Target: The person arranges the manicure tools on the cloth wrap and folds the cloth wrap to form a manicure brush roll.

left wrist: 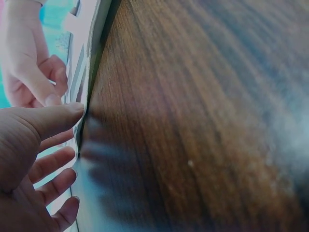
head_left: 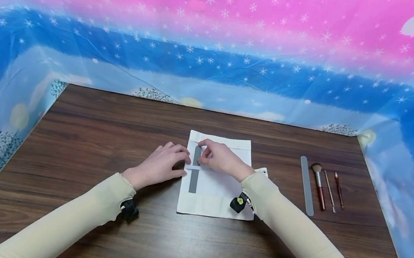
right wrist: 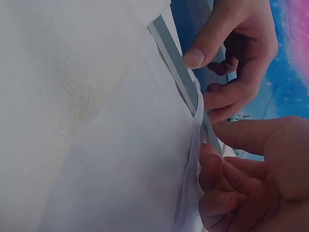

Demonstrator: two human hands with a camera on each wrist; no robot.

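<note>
A white cloth pouch (head_left: 221,194) lies flat on the table. Along its left side a dark grey nail file (head_left: 193,182) runs under a white elastic band (head_left: 193,167), seen close up in the right wrist view as a ribbed strip (right wrist: 191,159). My right hand (head_left: 220,157) pinches the far part of the file with thumb and fingers. At the pouch's left edge rests my left hand (head_left: 161,162), thumb and fingers parted on either side of the band. In the left wrist view its thumb (left wrist: 58,118) touches the cloth edge.
To the right on the brown wooden table (head_left: 111,118) lie a light grey nail file (head_left: 307,185), a makeup brush (head_left: 318,187), a thin metal-tipped stick (head_left: 329,191) and a slim dark red tool (head_left: 338,189). A white tab (head_left: 264,171) sticks out beside the pouch. Patterned cloth surrounds the table.
</note>
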